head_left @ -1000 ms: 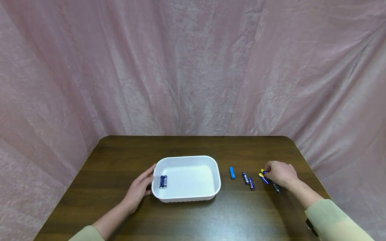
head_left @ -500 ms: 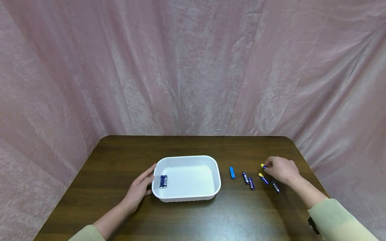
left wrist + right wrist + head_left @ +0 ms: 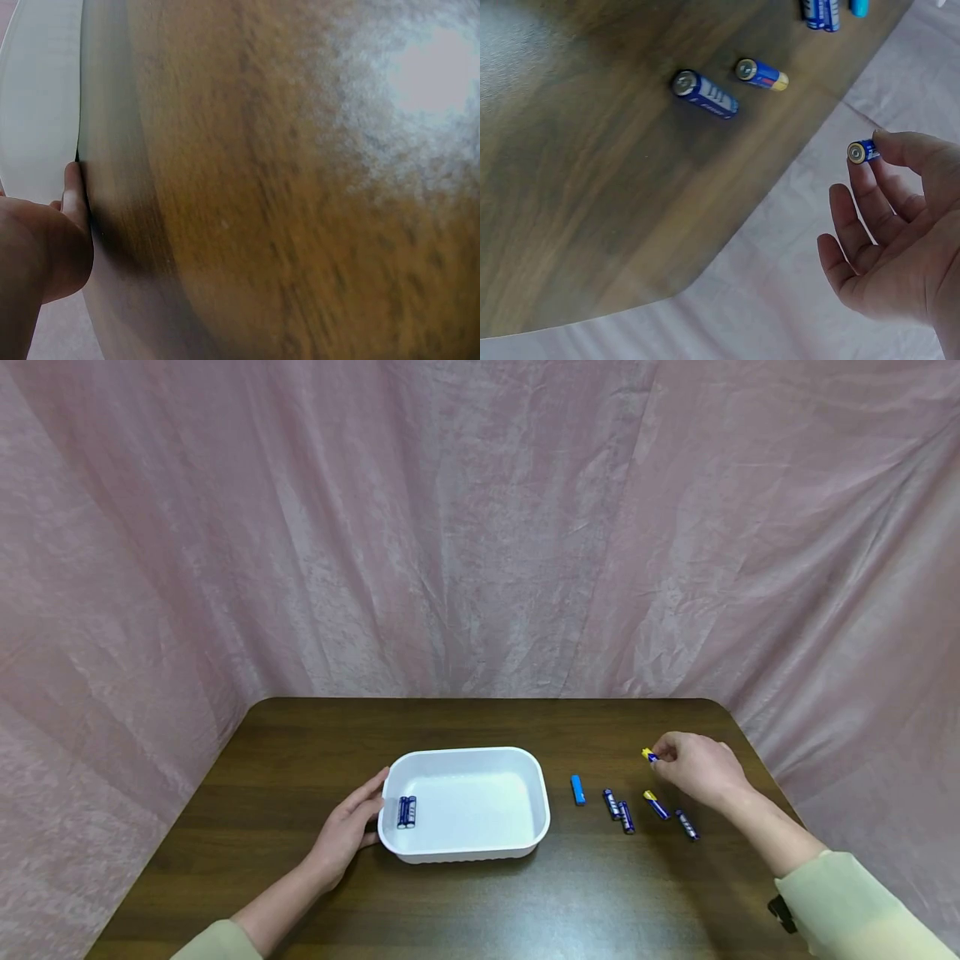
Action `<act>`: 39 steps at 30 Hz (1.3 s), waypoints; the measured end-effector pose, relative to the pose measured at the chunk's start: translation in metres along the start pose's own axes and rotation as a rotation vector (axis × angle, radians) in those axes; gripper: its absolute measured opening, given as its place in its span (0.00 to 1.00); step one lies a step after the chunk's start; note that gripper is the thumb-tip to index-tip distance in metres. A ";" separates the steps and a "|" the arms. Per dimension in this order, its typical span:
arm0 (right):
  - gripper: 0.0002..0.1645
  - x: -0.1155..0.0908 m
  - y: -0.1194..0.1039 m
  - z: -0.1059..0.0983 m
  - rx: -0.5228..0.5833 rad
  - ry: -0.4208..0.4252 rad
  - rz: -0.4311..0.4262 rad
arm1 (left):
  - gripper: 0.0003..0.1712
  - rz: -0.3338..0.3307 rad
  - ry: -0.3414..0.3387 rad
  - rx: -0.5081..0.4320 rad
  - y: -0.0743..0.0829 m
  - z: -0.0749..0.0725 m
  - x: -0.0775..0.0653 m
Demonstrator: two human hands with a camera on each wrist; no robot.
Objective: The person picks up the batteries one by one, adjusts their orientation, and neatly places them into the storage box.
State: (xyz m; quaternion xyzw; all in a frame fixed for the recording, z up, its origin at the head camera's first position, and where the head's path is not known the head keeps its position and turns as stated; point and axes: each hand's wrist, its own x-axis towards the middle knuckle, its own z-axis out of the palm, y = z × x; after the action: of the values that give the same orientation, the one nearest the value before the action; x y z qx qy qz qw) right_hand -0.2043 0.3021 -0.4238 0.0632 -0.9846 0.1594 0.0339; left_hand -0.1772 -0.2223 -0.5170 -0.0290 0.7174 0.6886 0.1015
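My right hand [image 3: 701, 770] pinches a small blue-and-yellow battery [image 3: 649, 755] between thumb and fingertips, raised over the table's right side. In the right wrist view the battery's round metal end [image 3: 863, 151] faces the camera, and the other fingers are spread loosely. My left hand [image 3: 341, 843] rests against the left end of a white rectangular tray [image 3: 480, 806], its fingers fairly straight along the side. Two dark blue batteries [image 3: 406, 812] lie side by side in the tray's left part. In the left wrist view a fingertip [image 3: 73, 176] touches the tray's outer wall.
Between tray and right hand lie a light blue battery [image 3: 577, 790] and two dark blue batteries [image 3: 618, 811]. Nearer the right hand are another blue-and-yellow battery [image 3: 656, 805] and a dark blue battery [image 3: 686, 825]. A pink curtain [image 3: 480, 527] hangs behind the brown table [image 3: 337, 727].
My right hand has lifted the blue-and-yellow battery off the table, moving up and away from the one beside it. The left hand and the tray stay in place.
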 end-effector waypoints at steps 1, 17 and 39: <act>0.11 0.000 -0.001 -0.001 0.007 0.002 0.003 | 0.29 0.000 -0.001 0.002 0.000 0.000 0.000; 0.16 0.006 -0.034 -0.014 0.287 -0.060 0.044 | 0.28 -0.023 0.011 0.021 -0.002 0.001 0.002; 0.17 0.017 -0.080 -0.004 0.655 -0.141 0.064 | 0.29 0.001 0.010 0.019 -0.002 0.000 0.001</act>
State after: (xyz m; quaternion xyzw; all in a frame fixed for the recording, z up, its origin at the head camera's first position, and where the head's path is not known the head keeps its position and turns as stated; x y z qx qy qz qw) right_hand -0.2101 0.2258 -0.3934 0.0507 -0.8824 0.4638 -0.0615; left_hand -0.1773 -0.2225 -0.5195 -0.0311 0.7245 0.6816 0.0975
